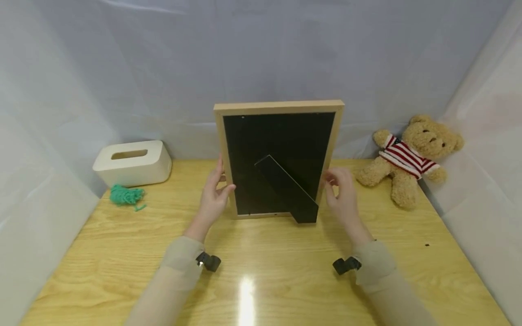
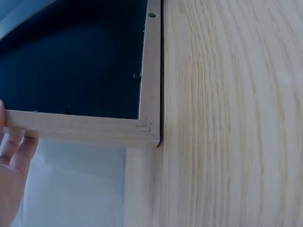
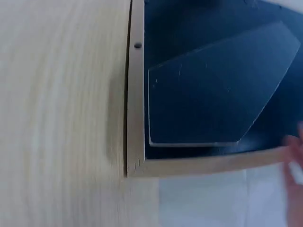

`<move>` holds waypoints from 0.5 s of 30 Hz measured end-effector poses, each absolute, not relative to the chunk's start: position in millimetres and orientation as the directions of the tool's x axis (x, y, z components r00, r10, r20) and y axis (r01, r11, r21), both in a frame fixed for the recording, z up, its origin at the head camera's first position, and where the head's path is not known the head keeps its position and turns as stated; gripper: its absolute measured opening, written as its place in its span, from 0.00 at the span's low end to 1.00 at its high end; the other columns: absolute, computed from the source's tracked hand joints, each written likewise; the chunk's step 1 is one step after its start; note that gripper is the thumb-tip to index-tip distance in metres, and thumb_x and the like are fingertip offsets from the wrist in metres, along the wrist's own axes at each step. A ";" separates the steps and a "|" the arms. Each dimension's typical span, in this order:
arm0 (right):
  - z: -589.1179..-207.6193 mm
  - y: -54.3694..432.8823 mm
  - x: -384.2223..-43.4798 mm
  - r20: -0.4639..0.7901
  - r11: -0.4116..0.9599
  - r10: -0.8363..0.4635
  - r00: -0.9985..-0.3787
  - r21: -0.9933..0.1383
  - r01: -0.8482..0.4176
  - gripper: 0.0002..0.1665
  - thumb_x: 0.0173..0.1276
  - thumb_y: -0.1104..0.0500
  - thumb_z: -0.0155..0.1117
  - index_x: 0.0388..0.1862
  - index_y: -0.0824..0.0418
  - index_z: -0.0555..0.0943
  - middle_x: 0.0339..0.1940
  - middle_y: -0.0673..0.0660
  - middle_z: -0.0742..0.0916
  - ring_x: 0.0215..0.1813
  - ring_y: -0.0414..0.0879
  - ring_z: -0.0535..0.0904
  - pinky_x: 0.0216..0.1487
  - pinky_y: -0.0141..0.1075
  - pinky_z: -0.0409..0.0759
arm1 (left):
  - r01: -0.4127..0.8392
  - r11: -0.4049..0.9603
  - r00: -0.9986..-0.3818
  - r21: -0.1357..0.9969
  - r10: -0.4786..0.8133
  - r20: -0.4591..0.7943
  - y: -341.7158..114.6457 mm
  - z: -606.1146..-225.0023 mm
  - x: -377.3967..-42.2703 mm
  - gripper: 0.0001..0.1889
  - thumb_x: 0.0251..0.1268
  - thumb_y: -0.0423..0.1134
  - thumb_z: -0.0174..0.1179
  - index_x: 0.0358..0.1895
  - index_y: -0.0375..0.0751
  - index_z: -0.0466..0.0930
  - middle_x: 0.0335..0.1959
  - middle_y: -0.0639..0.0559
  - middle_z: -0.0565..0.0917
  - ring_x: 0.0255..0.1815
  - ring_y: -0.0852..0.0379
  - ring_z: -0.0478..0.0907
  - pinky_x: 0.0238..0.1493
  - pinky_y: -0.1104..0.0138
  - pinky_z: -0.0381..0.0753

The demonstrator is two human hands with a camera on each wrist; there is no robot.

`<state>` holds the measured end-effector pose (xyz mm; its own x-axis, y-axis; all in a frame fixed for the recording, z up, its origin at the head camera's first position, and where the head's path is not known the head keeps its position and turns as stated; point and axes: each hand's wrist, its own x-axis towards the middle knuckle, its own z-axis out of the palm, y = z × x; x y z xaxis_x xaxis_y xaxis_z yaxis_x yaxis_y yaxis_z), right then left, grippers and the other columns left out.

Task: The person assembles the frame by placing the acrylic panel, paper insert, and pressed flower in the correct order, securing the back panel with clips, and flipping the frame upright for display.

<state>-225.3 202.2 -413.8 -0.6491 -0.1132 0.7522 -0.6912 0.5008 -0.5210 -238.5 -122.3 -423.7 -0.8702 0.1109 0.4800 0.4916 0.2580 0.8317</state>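
A wooden picture frame (image 1: 277,136) stands upright on the table, its black back toward me. The black easel leg (image 1: 290,192) slants across the back down to the lower right. My left hand (image 1: 214,192) grips the left side, thumb over the back edge and fingers around the outer side. At the right side, my right hand (image 1: 342,192) has loosely bent fingers, with the fingertips right at the edge. In the right wrist view that hand (image 3: 294,165) is blurred beside the wooden border. The frame's front is hidden.
A white tissue box (image 1: 132,163) stands at the back left, with a bundle of green cord (image 1: 125,194) before it. A teddy bear (image 1: 412,156) in a striped shirt leans at the back right. A small dark speck (image 1: 427,245) lies on the wooden table (image 1: 277,290).
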 end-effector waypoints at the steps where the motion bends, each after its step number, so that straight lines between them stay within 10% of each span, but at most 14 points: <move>1: -414.5 199.1 -221.7 0.720 0.518 -0.173 -0.672 -0.513 -0.684 0.20 0.63 0.75 0.61 0.55 0.70 0.73 0.43 0.65 0.79 0.39 0.53 0.77 0.39 0.36 0.78 | 0.494 0.261 -0.869 0.829 0.108 0.483 -122.2 -423.8 -238.8 0.42 0.61 0.23 0.58 0.76 0.41 0.46 0.65 0.34 0.63 0.52 0.45 0.67 0.51 0.51 0.79; 6: -420.1 191.3 -209.3 0.463 0.575 -0.415 -0.783 -0.534 -0.620 0.35 0.66 0.67 0.62 0.71 0.56 0.65 0.44 0.59 0.83 0.40 0.47 0.80 0.39 0.40 0.81 | 0.497 0.268 -0.866 0.826 0.090 0.492 -121.0 -424.9 -238.1 0.43 0.61 0.21 0.56 0.76 0.44 0.45 0.65 0.35 0.62 0.53 0.45 0.66 0.53 0.49 0.77; 12: -425.4 193.4 -201.9 0.502 0.551 -0.531 -0.683 -0.407 -0.728 0.45 0.62 0.73 0.64 0.75 0.51 0.60 0.30 0.55 0.82 0.29 0.43 0.74 0.34 0.36 0.78 | 0.548 0.264 -0.832 0.794 0.074 0.550 -118.9 -431.4 -232.0 0.44 0.60 0.16 0.54 0.76 0.42 0.44 0.57 0.32 0.64 0.51 0.45 0.64 0.55 0.49 0.76; 15: -429.3 196.1 -200.0 0.528 0.530 -0.552 -0.646 -0.377 -0.760 0.46 0.61 0.73 0.64 0.75 0.50 0.61 0.22 0.51 0.76 0.25 0.41 0.66 0.30 0.35 0.72 | 0.655 0.303 -0.745 0.692 0.108 0.658 -119.0 -435.5 -231.1 0.51 0.58 0.12 0.52 0.77 0.58 0.42 0.53 0.29 0.64 0.51 0.41 0.66 0.53 0.49 0.78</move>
